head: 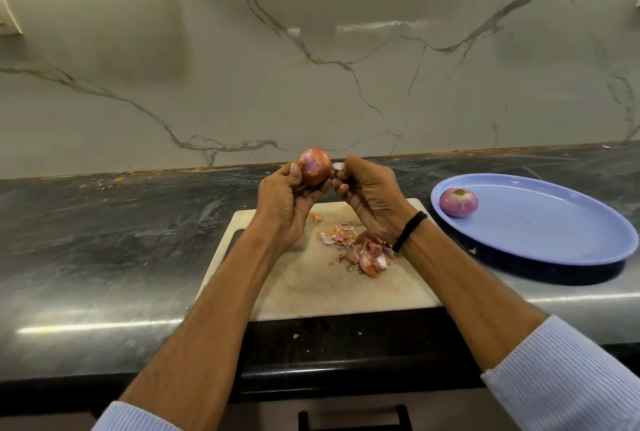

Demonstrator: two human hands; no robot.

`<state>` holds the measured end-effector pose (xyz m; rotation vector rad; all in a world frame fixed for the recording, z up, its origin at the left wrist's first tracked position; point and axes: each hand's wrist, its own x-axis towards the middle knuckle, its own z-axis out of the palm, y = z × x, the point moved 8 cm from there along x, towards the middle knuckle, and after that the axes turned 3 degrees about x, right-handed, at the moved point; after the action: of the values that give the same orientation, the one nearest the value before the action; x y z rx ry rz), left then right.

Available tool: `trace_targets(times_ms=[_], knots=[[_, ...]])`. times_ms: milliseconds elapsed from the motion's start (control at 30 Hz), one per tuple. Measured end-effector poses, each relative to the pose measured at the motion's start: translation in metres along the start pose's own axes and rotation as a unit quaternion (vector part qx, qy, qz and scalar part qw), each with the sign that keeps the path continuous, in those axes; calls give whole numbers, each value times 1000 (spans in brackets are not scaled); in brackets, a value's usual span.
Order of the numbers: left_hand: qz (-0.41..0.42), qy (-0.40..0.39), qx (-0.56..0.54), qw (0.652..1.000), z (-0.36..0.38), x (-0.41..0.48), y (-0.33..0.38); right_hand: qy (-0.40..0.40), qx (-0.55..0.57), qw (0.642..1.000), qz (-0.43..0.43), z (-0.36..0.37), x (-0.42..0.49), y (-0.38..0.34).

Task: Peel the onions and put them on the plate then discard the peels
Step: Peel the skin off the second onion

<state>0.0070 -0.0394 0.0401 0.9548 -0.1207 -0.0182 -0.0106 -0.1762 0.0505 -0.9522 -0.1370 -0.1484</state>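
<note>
Aloft, round papery onion [314, 167] above flaky curled peels [367, 254] on scuffed board [311, 287].

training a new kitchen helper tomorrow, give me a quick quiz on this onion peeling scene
1. How many peeled onions lie on the blue plate?
2. The loose peels lie mostly: A on the plate, B on the cutting board, C in a bin.
3. True or false: the right hand grips the half-peeled onion.
Key: 1 one. 2 B. 3 false: the left hand grips it; the right hand pinches a strip of peel.
</note>
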Motion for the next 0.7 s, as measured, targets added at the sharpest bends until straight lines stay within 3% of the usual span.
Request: trace_targets(times_ms=[100, 200, 333, 533, 700], knots=[[14, 13, -6, 1000, -3, 2, 5, 23, 25, 999, -9, -10, 2, -9], [43, 13, 73, 996, -4, 5, 8, 53, -122, 990, -55, -20, 3, -15], [69, 21, 127, 989, -5, 4, 8, 63, -360, 919, -147, -22, 7, -20], [84, 32, 134, 987, -6, 5, 13, 47, -428, 869, -243, -13, -2, -33], [91, 16, 140, 986, -3, 4, 13, 16, -489, 804, -337, 7, -16, -36]])
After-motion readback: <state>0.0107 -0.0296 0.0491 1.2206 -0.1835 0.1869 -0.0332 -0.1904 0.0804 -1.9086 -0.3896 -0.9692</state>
